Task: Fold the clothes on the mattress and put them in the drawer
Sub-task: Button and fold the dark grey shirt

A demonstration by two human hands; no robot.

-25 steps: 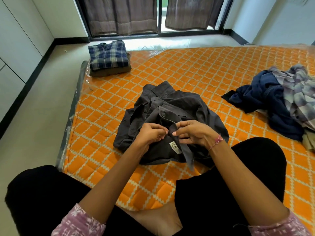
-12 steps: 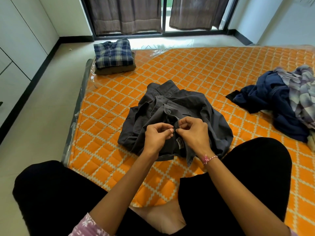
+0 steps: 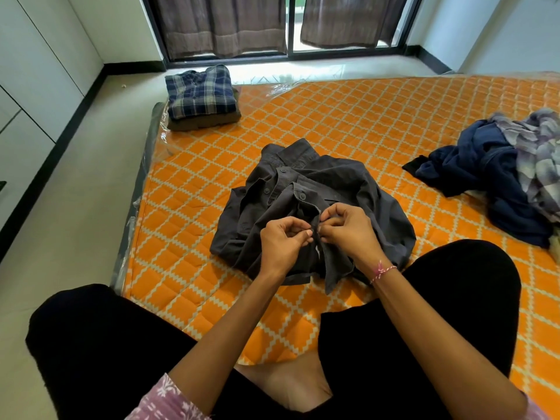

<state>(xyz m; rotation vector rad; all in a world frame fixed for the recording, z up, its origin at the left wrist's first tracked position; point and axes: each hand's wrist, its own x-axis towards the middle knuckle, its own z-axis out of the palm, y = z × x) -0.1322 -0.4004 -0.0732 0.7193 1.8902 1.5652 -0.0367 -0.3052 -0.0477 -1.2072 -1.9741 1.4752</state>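
A dark grey button shirt (image 3: 357, 189) lies crumpled on the orange quilted mattress (image 3: 348, 122), collar pointing away from me. My left hand (image 3: 281, 242) and my right hand (image 3: 351, 227) meet at the shirt's front placket, each pinching one edge of the fabric near its lower buttons. A folded blue plaid shirt (image 3: 200, 92) rests on a folded brown garment (image 3: 206, 121) at the mattress's far left corner. An unfolded heap with a navy garment (image 3: 491, 180) and a grey-purple checked one (image 3: 539, 156) lies at the right edge.
My crossed legs in black trousers (image 3: 454, 313) rest on the mattress's near edge. Pale floor (image 3: 60, 222) runs along the left, beside white cabinet fronts (image 3: 27, 95). Brown curtains (image 3: 224, 22) hang over a glass door at the back.
Both hands have shifted a little up the placket and drawn closer together, hiding the white label that showed between them. The view has tilted slightly.
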